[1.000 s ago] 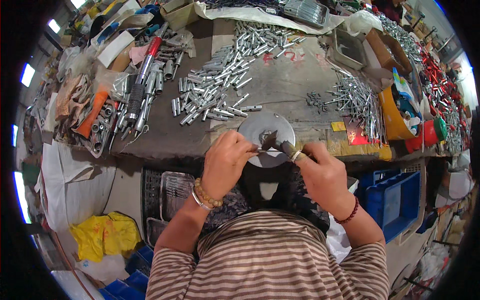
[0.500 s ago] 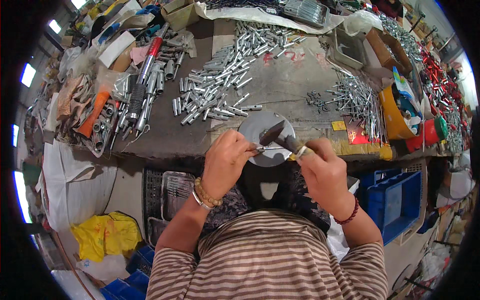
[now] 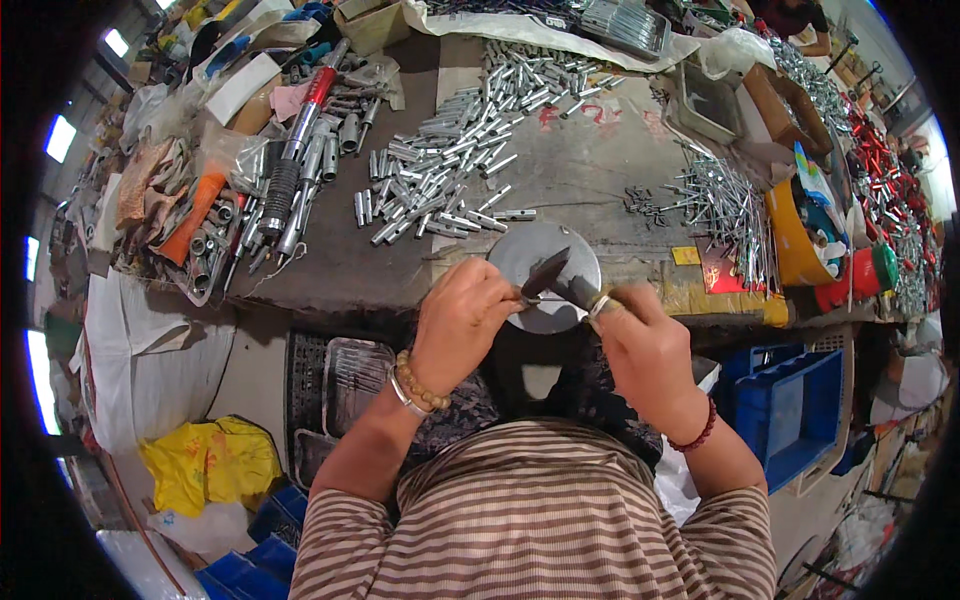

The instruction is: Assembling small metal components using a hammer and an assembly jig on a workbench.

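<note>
My right hand [image 3: 648, 345] is wrapped round the handle of a hammer. The dark hammer head [image 3: 546, 275] is over a round grey metal disc [image 3: 520, 245] at the table's front edge, close to my left fingertips. My left hand [image 3: 465, 320] pinches a thin metal rod [image 3: 552, 299] that lies across the disc; its held end is hidden by the fingers and hammer. Beyond the disc lies a heap of short silver metal tubes [image 3: 440, 180]. To the right sits a pile of thin metal rods [image 3: 725, 215] with small dark pieces [image 3: 645, 205] beside it.
Sockets and a red-banded tool [image 3: 317, 95] crowd the table's left side, by an orange-handled tool [image 3: 195, 215]. A yellow container [image 3: 795, 235] and a red pot with green rim [image 3: 860, 275] stand at the right. Blue crates [image 3: 790, 410] are below the table; a person's arm shows far right.
The hammer head has come down and closer to my left fingertips. My left hand stays at the disc with the rod. The whole view has shifted slightly.
</note>
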The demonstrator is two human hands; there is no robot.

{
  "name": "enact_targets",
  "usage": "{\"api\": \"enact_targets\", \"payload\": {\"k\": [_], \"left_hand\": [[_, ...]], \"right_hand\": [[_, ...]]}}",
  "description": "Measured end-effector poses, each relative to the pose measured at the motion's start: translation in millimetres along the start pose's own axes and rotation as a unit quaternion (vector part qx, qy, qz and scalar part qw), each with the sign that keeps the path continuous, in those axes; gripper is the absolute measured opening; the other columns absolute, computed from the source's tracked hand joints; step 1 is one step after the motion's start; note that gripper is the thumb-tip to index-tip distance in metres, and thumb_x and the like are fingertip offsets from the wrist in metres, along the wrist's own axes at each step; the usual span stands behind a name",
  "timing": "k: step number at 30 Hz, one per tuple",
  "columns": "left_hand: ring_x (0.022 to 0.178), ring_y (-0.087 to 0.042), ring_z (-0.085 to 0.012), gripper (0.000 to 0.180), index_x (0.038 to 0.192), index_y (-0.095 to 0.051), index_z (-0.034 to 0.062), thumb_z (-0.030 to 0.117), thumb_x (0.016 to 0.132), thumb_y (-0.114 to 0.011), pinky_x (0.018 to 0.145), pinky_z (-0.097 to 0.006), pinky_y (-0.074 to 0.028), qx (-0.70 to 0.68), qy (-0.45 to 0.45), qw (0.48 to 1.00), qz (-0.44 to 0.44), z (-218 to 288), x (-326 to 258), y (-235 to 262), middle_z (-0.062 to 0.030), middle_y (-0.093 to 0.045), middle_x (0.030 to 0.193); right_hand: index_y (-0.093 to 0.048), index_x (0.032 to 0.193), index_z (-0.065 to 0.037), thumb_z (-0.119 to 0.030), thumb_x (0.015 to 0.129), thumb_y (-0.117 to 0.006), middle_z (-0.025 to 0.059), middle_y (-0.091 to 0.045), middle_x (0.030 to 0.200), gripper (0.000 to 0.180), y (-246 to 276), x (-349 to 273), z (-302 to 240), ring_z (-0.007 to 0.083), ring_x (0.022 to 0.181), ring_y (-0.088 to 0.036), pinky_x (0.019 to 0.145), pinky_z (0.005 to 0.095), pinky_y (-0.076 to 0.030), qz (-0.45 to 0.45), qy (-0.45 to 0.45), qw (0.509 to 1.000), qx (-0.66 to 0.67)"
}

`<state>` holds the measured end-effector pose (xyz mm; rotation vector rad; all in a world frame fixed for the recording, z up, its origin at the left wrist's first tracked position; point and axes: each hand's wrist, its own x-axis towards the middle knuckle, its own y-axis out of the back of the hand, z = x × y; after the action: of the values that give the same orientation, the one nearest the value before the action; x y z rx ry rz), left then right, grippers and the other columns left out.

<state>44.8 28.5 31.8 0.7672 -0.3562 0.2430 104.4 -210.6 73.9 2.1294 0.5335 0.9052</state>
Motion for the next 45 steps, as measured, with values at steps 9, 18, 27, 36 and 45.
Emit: {"api": "enact_targets", "payload": {"k": [9, 18, 27, 36, 45], "left_hand": [[0.083, -0.060, -0.0263, 0.035, 0.119, -0.080, 0.0211, 0.012, 0.086, -0.077, 0.071, -0.040, -0.050, 0.092, -0.095, 0.990, -0.045, 0, 5, 5, -0.0049, -0.058, 0.088], [0.081, -0.059, -0.0253, 0.034, 0.117, -0.081, 0.0234, 0.012, 0.085, -0.078, 0.068, -0.039, -0.049, 0.107, -0.111, 0.987, -0.037, -1, 5, 4, -0.0032, -0.058, 0.087], [0.081, -0.059, -0.0249, 0.034, 0.115, -0.081, 0.0228, 0.011, 0.084, -0.078, 0.068, -0.038, -0.049, 0.119, -0.103, 0.987, -0.039, -1, 2, 4, -0.0032, -0.058, 0.087], [0.085, -0.060, -0.0266, 0.028, 0.111, -0.081, 0.0180, 0.006, 0.087, -0.076, 0.072, -0.039, -0.051, 0.116, -0.090, 0.988, -0.045, 4, 1, 6, -0.0045, -0.062, 0.092], [0.085, -0.065, -0.0290, 0.013, 0.096, -0.075, 0.0041, 0.006, 0.084, -0.080, 0.075, -0.038, -0.052, -0.006, 0.008, 1.000, -0.029, 0, 0, 9, -0.0096, -0.066, 0.092]], "right_hand": [[-0.070, 0.112, -0.008, -0.001, 0.083, -0.075, 0.0129, -0.063, 0.104, 0.029, 0, 26, 45, 0.0360, 0.090, -0.065, 0.073, 0.0434, -0.053, -0.039, -0.003, 0.999, -0.002], [-0.064, 0.096, -0.008, -0.008, 0.079, -0.079, 0.0091, -0.062, 0.097, 0.023, -11, 9, 23, 0.0324, 0.090, -0.063, 0.075, 0.0434, -0.054, -0.072, 0.014, 0.994, -0.077], [-0.064, 0.100, -0.008, -0.006, 0.079, -0.077, 0.0098, -0.062, 0.095, 0.025, -10, 12, 24, 0.0328, 0.091, -0.064, 0.075, 0.0430, -0.054, -0.053, 0.035, 0.997, -0.039], [-0.067, 0.102, -0.008, -0.006, 0.081, -0.077, 0.0108, -0.063, 0.099, 0.024, -8, 17, 33, 0.0333, 0.094, -0.063, 0.079, 0.0461, -0.053, 0.006, 0.037, 0.997, -0.070], [-0.072, 0.107, -0.005, -0.004, 0.086, -0.076, 0.0126, -0.067, 0.104, 0.021, 7, -3, 10, 0.0327, 0.088, -0.068, 0.073, 0.0397, -0.055, 0.069, -0.044, 0.996, 0.020]]}}
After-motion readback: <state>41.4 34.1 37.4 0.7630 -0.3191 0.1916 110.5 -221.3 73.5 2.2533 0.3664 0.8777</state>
